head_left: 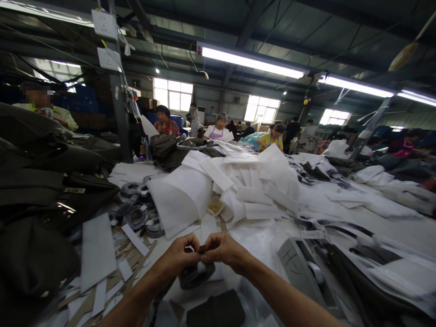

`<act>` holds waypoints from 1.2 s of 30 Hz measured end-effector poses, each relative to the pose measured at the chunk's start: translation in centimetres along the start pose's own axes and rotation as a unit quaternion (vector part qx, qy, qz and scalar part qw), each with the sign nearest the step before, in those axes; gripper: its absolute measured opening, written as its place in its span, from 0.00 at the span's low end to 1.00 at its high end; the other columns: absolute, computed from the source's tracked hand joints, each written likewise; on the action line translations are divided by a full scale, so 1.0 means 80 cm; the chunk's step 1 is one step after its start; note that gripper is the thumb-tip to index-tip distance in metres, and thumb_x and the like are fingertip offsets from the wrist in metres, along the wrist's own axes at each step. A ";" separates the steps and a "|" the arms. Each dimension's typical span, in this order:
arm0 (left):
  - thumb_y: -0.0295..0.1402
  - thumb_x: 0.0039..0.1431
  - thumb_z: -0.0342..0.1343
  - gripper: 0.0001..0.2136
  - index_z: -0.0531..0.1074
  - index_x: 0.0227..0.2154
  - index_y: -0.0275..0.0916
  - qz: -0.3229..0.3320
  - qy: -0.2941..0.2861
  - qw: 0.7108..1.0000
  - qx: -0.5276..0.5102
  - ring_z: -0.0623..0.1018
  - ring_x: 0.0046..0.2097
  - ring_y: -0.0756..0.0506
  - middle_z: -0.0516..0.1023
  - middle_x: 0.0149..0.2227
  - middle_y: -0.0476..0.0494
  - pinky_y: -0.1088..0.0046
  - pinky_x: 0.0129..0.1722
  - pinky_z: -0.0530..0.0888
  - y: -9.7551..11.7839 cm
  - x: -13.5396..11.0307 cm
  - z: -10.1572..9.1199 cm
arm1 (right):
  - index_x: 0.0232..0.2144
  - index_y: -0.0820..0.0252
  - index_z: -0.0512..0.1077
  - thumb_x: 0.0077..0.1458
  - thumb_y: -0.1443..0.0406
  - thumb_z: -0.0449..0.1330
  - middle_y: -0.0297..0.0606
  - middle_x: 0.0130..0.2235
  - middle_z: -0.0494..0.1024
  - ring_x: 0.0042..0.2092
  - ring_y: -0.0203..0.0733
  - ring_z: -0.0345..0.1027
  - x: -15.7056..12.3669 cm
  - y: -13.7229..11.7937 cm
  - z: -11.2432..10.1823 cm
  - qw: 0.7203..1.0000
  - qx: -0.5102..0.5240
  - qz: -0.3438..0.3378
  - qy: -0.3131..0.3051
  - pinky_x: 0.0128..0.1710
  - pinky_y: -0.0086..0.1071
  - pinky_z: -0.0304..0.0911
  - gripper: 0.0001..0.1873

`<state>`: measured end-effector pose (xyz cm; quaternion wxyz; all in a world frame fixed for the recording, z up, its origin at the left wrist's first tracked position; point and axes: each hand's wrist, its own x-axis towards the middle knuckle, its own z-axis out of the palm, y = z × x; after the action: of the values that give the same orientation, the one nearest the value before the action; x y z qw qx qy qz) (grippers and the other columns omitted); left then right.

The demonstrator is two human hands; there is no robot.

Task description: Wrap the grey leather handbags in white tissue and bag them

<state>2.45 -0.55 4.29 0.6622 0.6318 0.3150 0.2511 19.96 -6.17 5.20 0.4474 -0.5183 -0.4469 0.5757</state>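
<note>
Left hand (184,252) and right hand (220,249) both pinch a flat dark strip (203,249) over a rounded, coiled dark roll (195,278).

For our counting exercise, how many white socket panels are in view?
2: an upper panel and a lower panel just beneath it, both on the dark post at left. Others may be hidden.
</note>
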 end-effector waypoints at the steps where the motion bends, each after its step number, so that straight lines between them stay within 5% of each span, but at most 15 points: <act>1: 0.35 0.41 0.64 0.13 0.66 0.27 0.37 -0.007 -0.009 1.000 -0.006 0.61 0.22 0.55 0.67 0.21 0.55 0.79 0.23 0.54 0.002 -0.002 0.000 | 0.22 0.62 0.73 0.22 0.58 0.77 0.31 0.23 0.76 0.25 0.33 0.67 0.000 0.000 0.001 1.000 -0.006 -0.001 0.004 0.30 0.30 0.62 0.24; 7: 0.28 0.38 0.58 0.08 0.67 0.26 0.37 -0.016 -0.005 1.000 -0.023 0.59 0.22 0.55 0.64 0.19 0.57 0.80 0.23 0.52 0.003 -0.003 -0.001 | 0.20 0.61 0.76 0.36 0.62 0.70 0.31 0.20 0.75 0.23 0.35 0.66 -0.004 0.002 0.013 0.989 -0.107 -0.072 0.071 0.26 0.30 0.61 0.10; 9: 0.27 0.38 0.60 0.09 0.67 0.25 0.36 -0.016 -0.001 0.999 -0.044 0.60 0.22 0.55 0.66 0.19 0.57 0.80 0.23 0.53 0.001 0.002 -0.001 | 0.22 0.59 0.78 0.41 0.66 0.67 0.33 0.24 0.78 0.28 0.39 0.70 -0.007 0.004 0.017 0.975 -0.158 -0.118 0.105 0.33 0.33 0.66 0.02; 11: 0.28 0.37 0.62 0.10 0.67 0.25 0.36 -0.023 -0.003 0.997 -0.072 0.62 0.23 0.55 0.68 0.20 0.56 0.80 0.24 0.56 -0.001 0.006 -0.001 | 0.25 0.57 0.80 0.42 0.71 0.64 0.34 0.29 0.81 0.34 0.42 0.74 -0.010 0.007 0.017 0.959 -0.199 -0.158 0.122 0.48 0.39 0.65 0.06; 13: 0.28 0.35 0.63 0.11 0.68 0.24 0.36 -0.032 -0.009 0.995 -0.095 0.65 0.24 0.54 0.69 0.21 0.55 0.80 0.25 0.59 -0.003 0.009 -0.002 | 0.27 0.55 0.80 0.44 0.74 0.61 0.34 0.32 0.83 0.37 0.42 0.76 -0.013 0.011 0.012 0.932 -0.263 -0.226 0.106 0.59 0.45 0.58 0.11; 17: 0.28 0.32 0.64 0.12 0.69 0.24 0.36 -0.055 -0.013 0.992 -0.113 0.68 0.25 0.53 0.71 0.22 0.53 0.78 0.27 0.63 -0.012 0.016 -0.005 | 0.40 0.55 0.78 0.55 0.73 0.58 0.36 0.40 0.83 0.42 0.41 0.78 -0.018 0.022 -0.006 0.832 -0.408 -0.376 0.003 0.63 0.48 0.55 0.13; 20: 0.30 0.31 0.64 0.13 0.69 0.25 0.36 -0.071 -0.020 0.990 -0.116 0.69 0.25 0.52 0.72 0.24 0.51 0.77 0.28 0.65 -0.021 0.023 -0.009 | 0.48 0.55 0.74 0.56 0.69 0.63 0.37 0.46 0.82 0.47 0.43 0.76 -0.021 0.027 -0.017 0.805 -0.451 -0.384 -0.039 0.65 0.49 0.53 0.16; 24: 0.32 0.35 0.63 0.12 0.69 0.25 0.36 -0.062 -0.044 0.993 -0.093 0.68 0.25 0.53 0.70 0.24 0.51 0.77 0.27 0.64 -0.021 0.023 -0.014 | 0.44 0.54 0.74 0.55 0.69 0.63 0.36 0.43 0.82 0.48 0.45 0.75 -0.024 0.028 -0.015 0.819 -0.453 -0.353 0.001 0.60 0.44 0.61 0.13; 29: 0.34 0.45 0.63 0.13 0.73 0.35 0.36 -0.009 -0.066 0.998 -0.008 0.68 0.28 0.52 0.71 0.28 0.51 0.77 0.29 0.65 -0.013 -0.002 -0.021 | 0.36 0.56 0.76 0.53 0.64 0.65 0.34 0.35 0.82 0.38 0.43 0.77 -0.021 0.029 -0.007 0.885 -0.386 -0.255 0.046 0.40 0.33 0.70 0.06; 33: 0.28 0.43 0.63 0.15 0.73 0.38 0.38 0.047 -0.031 0.995 0.081 0.66 0.30 0.52 0.69 0.29 0.54 0.77 0.31 0.62 -0.015 -0.017 -0.016 | 0.34 0.58 0.77 0.50 0.65 0.66 0.35 0.34 0.82 0.37 0.42 0.77 -0.011 0.034 -0.005 0.925 -0.323 -0.195 0.043 0.39 0.31 0.69 0.06; 36: 0.26 0.42 0.63 0.13 0.73 0.34 0.38 0.099 0.002 0.987 0.129 0.67 0.34 0.51 0.69 0.33 0.53 0.76 0.34 0.63 -0.019 -0.018 -0.008 | 0.32 0.59 0.78 0.50 0.66 0.65 0.36 0.32 0.83 0.35 0.41 0.77 -0.006 0.039 -0.003 0.927 -0.322 -0.188 0.042 0.36 0.29 0.70 0.05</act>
<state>0.90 -1.31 2.89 0.5464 0.7394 0.2823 0.2739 20.10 -7.26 2.18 0.3748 -0.5646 -0.6782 0.2841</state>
